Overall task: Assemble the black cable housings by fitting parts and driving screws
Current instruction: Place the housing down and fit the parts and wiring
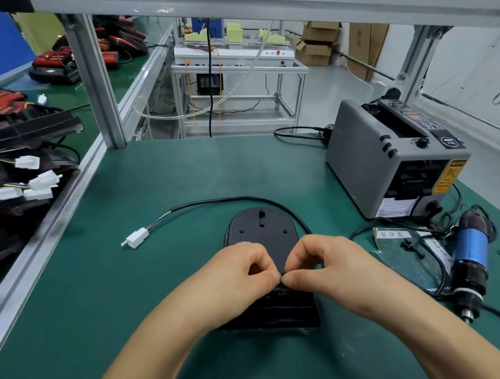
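A black cable housing [260, 230] lies flat on the green mat, its rounded end pointing away from me. A black cable [227, 200] runs from it to a white connector [137, 238] at the left. My left hand [241, 281] and my right hand [318, 272] meet over the housing's middle, fingers curled, thumbs and fingertips pinching something small and dark at the housing's surface. What they pinch is mostly hidden. The ribbed near part of the housing [282, 311] shows below my hands.
A grey tape dispenser [393, 162] stands at the right. A blue and black electric screwdriver [471, 261] lies at the right with its cord, beside a small bag of parts [408, 255]. More black housings with white connectors [1, 171] pile on the left bench.
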`<state>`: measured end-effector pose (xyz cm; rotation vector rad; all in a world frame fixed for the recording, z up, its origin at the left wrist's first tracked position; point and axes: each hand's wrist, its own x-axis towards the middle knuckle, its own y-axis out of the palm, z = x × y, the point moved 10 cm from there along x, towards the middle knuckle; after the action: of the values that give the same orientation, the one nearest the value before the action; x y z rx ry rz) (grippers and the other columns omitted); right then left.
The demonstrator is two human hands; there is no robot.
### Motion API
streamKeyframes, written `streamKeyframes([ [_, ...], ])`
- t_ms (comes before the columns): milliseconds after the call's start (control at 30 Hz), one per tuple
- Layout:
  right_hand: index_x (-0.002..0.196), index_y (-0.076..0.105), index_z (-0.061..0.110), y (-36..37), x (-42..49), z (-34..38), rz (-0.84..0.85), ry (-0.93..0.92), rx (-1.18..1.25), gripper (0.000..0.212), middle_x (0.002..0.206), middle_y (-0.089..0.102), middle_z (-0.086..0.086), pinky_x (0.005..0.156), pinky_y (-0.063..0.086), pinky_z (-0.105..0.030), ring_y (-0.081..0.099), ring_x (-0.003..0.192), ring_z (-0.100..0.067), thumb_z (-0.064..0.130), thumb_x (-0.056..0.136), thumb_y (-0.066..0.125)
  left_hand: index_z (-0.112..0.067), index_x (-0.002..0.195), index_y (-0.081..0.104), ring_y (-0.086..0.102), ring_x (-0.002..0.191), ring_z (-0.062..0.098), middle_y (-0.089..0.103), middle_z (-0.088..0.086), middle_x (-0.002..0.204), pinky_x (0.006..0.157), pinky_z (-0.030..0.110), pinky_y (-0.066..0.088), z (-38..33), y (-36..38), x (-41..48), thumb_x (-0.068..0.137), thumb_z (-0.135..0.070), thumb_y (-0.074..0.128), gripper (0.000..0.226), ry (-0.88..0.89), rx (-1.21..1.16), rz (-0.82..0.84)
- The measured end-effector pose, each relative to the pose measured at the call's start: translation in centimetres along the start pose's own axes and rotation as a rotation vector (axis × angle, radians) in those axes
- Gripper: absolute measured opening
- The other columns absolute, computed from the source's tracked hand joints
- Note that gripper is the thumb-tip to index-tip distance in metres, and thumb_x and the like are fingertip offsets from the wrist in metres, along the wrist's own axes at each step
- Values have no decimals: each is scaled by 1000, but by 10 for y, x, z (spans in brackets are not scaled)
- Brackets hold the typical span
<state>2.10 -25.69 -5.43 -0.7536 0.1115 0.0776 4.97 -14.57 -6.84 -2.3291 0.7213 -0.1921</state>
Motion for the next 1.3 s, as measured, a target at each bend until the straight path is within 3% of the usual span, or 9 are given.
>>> streamKeyframes([
  [133, 78, 67, 26, 4, 2, -1, 45, 3, 19, 6, 74, 68, 11, 71, 48, -18, 58, 67, 5, 24, 79, 73, -33, 72, 52, 46, 72, -7, 52, -14, 85, 64, 13, 33, -2, 3, -1, 87, -31, 54, 15, 34, 44, 8],
  [367, 72, 64, 27, 5, 6, -1, 63, 9, -36, 10, 73, 65, 11, 72, 49, -26, 58, 69, -3, 26, 79, 72, -34, 76, 53, 46, 82, -6, 52, -13, 91, 69, 13, 33, -2, 4, -3, 89, -28, 52, 14, 66, 29, 6],
  [500, 69, 64, 27, 4, 9, -1, 63, 7, -75, 13, 67, 61, 12, 64, 45, -20, 52, 62, 0, 26, 79, 72, -31, 80, 59, 48, 78, -8, 53, -12, 90, 69, 10, 37, -3, 2, -7, 86, -25, 59, 8, 75, -39, 10],
  [600, 70, 63, 29, 3, 8, -2, 41, -1, -108, 12, 70, 62, 12, 66, 45, -21, 54, 66, -1, 29, 79, 71, -29, 82, 62, 48, 76, -8, 53, -11, 89, 69, 10, 37, -4, 2, -9, 80, -24, 68, 8, 88, -71, -9],
  [833, 71, 62, 28, 2, 0, -1, 15, -56, -105, 12, 66, 60, 16, 59, 40, -11, 49, 61, 5, 32, 81, 67, -38, 78, 60, 46, 89, -3, 49, -22, 91, 76, 11, 36, 0, 1, -20, 80, -27, 69, 14, 121, -82, -130],
  [933, 69, 64, 25, 4, 3, -7, 66, -14, 74, 15, 66, 61, 14, 65, 42, -16, 51, 63, 1, 23, 82, 69, -36, 88, 59, 48, 96, -2, 49, -24, 98, 80, 9, 36, 1, -2, -25, 81, -23, 69, 18, 147, -103, -150],
  [1100, 69, 64, 23, 14, 8, -15, 199, 37, 146, 16, 67, 61, 12, 68, 42, -17, 51, 65, -2, 18, 83, 70, -29, 81, 61, 54, 91, 8, 53, -16, 95, 80, 24, 43, -4, -4, -35, 83, -17, 69, 14, 192, -90, -243],
  [1300, 69, 66, 24, 18, 16, -13, 325, 63, 77, 16, 62, 61, 15, 65, 41, -14, 52, 61, 1, 19, 83, 70, -28, 85, 60, 52, 90, 4, 52, -17, 93, 75, 13, 38, -5, -6, -40, 84, -20, 68, 12, 227, -49, -303],
])
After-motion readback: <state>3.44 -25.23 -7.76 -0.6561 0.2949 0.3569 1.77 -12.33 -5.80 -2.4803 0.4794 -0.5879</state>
